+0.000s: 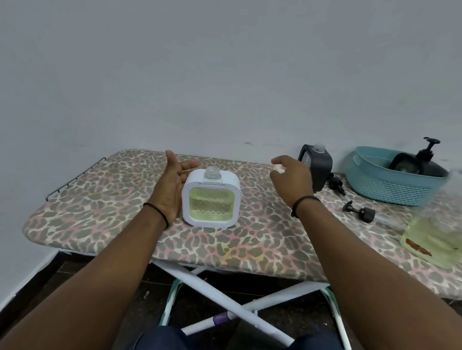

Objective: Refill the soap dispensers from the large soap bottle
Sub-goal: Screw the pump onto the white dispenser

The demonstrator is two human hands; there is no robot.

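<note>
board: your ironing board (95,222) had a leopard-print cover
basket: your teal basket (377,186) sat at far right
wall: plain grey wall (229,69) behind

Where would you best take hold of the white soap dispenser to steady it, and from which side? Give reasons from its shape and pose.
Grip the white soap dispenser across its two flat side walls, coming from the left, where the open left hand already lies beside it. It stands upright and its neck is uncapped, so keep it level and leave the opening free.

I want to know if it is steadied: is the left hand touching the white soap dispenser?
Cannot tell. In the head view the left hand lies open right beside the white soap dispenser, without a plain gap or contact.
</note>
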